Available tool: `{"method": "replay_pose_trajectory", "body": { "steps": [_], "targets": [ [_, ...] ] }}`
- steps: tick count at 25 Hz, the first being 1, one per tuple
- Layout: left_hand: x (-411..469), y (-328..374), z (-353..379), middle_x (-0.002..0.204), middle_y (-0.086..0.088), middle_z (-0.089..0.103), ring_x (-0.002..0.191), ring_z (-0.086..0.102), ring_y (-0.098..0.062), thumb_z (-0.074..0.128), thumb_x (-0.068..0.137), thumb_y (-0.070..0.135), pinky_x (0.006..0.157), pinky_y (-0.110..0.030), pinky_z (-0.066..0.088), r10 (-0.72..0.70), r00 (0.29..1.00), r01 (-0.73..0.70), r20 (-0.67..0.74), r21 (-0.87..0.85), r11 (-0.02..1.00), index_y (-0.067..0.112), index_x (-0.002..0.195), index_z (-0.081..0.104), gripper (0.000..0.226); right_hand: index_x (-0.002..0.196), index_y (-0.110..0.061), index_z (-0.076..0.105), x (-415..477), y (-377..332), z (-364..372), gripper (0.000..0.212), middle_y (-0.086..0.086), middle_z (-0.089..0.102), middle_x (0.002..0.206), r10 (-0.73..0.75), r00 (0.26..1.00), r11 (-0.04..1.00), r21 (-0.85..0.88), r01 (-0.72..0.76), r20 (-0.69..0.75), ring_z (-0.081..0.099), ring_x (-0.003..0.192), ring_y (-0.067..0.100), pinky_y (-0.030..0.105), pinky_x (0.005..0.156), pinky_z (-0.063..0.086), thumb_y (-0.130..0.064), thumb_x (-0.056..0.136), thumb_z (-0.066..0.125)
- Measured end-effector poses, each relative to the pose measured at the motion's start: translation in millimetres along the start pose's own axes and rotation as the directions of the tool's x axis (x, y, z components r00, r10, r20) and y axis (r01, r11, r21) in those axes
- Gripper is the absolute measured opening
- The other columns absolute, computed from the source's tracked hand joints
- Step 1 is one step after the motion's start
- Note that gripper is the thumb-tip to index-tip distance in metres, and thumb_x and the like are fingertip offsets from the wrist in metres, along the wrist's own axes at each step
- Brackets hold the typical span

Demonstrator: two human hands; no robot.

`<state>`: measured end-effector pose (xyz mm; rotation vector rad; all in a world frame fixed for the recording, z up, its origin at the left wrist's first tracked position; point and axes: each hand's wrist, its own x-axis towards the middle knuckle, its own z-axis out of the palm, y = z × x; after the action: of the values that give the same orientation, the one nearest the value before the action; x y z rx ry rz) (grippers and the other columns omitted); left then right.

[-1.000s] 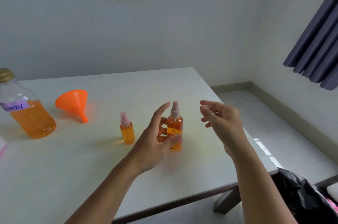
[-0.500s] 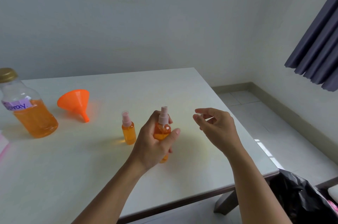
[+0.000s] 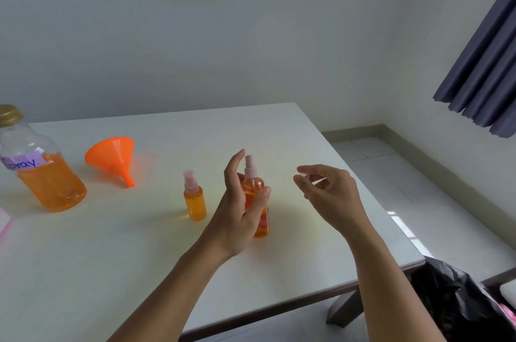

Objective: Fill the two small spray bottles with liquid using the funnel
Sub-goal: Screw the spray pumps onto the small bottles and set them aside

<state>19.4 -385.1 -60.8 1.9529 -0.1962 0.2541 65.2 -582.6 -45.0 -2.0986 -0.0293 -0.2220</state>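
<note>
My left hand (image 3: 237,219) is wrapped around the taller spray bottle (image 3: 253,184), which holds orange liquid and has a bare pink pump top. Its index finger is raised beside the pump. I cannot tell if the bottle's base touches the table. Just to the right, my right hand (image 3: 332,199) hovers with a small clear cap (image 3: 302,173) pinched at its fingertips. The shorter spray bottle (image 3: 195,202), also orange and capped, stands to the left of my left hand. The orange funnel (image 3: 111,154) lies on its side further left.
A large bottle (image 3: 50,185) with a gold lid and purple label, half full of orange liquid, stands at the far left of the white table (image 3: 111,258). A pink item (image 3: 4,227) shows at the left edge. A black bag (image 3: 452,305) sits below the table's right corner.
My left hand closed around the taller bottle, drew it a little toward me, then raised its index finger beside the pump. My right hand stayed close on the right.
</note>
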Motion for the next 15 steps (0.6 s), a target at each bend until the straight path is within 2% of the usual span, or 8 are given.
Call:
{"method": "replay_pose_trajectory", "body": {
  "steps": [3,5,7,8,9,11,13,15],
  "targets": [
    [2.5,-2.8,-0.7,0.146,0.006,0.042,0.116,0.058,-0.018,0.05,0.089,0.061,0.09,-0.031,0.054,0.091,0.994,-0.084,-0.063,0.11,0.99,0.06,0.142,0.008,0.067,0.108,-0.036,0.076,0.7,2.2,-0.6,0.019,-0.016,0.073,0.082,-0.004,1.0,1.0,-0.01,0.004,-0.01,0.07,0.068,0.002,0.007,0.054,0.046,-0.039,0.09,0.073],
    [2.7,-3.0,-0.3,0.132,0.0,0.055,0.1,0.063,-0.012,0.053,0.09,0.056,0.082,-0.023,0.055,0.146,0.984,-0.132,-0.102,0.137,0.982,0.058,0.138,0.018,0.06,0.107,-0.036,0.076,0.7,4.0,-1.5,0.018,-0.015,0.072,0.083,-0.007,1.0,1.0,-0.023,0.006,-0.019,0.068,0.067,-0.001,0.005,0.051,0.043,-0.039,0.089,0.073],
    [3.5,-3.0,1.0,0.108,-0.012,0.063,0.077,0.062,-0.005,0.053,0.092,0.047,0.068,-0.01,0.048,0.184,0.974,-0.162,-0.136,0.158,0.974,0.048,0.137,0.027,0.052,0.106,-0.037,0.076,0.7,6.0,-3.4,0.017,-0.015,0.071,0.084,-0.012,0.999,0.999,-0.041,0.01,-0.032,0.065,0.066,-0.004,0.003,0.051,0.042,-0.039,0.089,0.073],
    [4.7,-3.0,1.9,0.102,-0.016,0.064,0.074,0.062,-0.007,0.051,0.094,0.044,0.067,-0.009,0.047,0.189,0.972,-0.162,-0.142,0.183,0.97,0.043,0.138,0.029,0.05,0.106,-0.037,0.076,0.9,7.1,-4.7,0.017,-0.015,0.071,0.085,-0.016,0.999,0.999,-0.046,0.014,-0.04,0.064,0.065,-0.005,0.003,0.051,0.042,-0.039,0.089,0.073],
    [5.9,-3.1,2.8,0.103,-0.016,0.065,0.077,0.064,-0.012,0.05,0.096,0.042,0.071,-0.012,0.05,0.187,0.971,-0.152,-0.147,0.218,0.964,0.039,0.14,0.03,0.048,0.105,-0.037,0.076,1.1,8.1,-6.3,0.017,-0.016,0.071,0.085,-0.018,0.999,0.999,-0.046,0.016,-0.051,0.063,0.064,-0.005,0.004,0.051,0.042,-0.038,0.089,0.074],
    [8.9,-3.0,4.0,0.118,-0.011,0.065,0.098,0.065,-0.022,0.048,0.099,0.04,0.088,-0.027,0.054,0.171,0.974,-0.122,-0.152,0.286,0.95,0.037,0.143,0.029,0.048,0.105,-0.037,0.077,1.8,9.7,-9.6,0.017,-0.016,0.07,0.084,-0.018,0.997,0.998,-0.054,0.014,-0.071,0.063,0.063,-0.005,0.005,0.051,0.041,-0.039,0.089,0.074],
    [11.6,-3.2,5.3,0.136,0.0,0.056,0.116,0.06,-0.017,0.046,0.1,0.04,0.094,-0.027,0.048,0.171,0.977,-0.124,-0.124,0.319,0.94,0.039,0.145,0.024,0.05,0.104,-0.038,0.077,2.2,11.2,-12.2,0.016,-0.018,0.071,0.083,-0.019,0.996,0.998,-0.065,0.014,-0.09,0.063,0.064,-0.005,0.005,0.051,0.041,-0.039,0.088,0.074],
    [13.3,-3.9,6.7,0.142,0.005,0.048,0.12,0.056,-0.013,0.044,0.101,0.041,0.09,-0.025,0.046,0.183,0.98,-0.148,-0.076,0.335,0.93,0.042,0.146,0.019,0.052,0.104,-0.037,0.077,2.1,12.2,-13.4,0.016,-0.018,0.071,0.083,-0.025,0.995,0.997,-0.072,0.018,-0.095,0.064,0.065,-0.005,0.005,0.052,0.041,-0.039,0.088,0.074]
  ]
}}
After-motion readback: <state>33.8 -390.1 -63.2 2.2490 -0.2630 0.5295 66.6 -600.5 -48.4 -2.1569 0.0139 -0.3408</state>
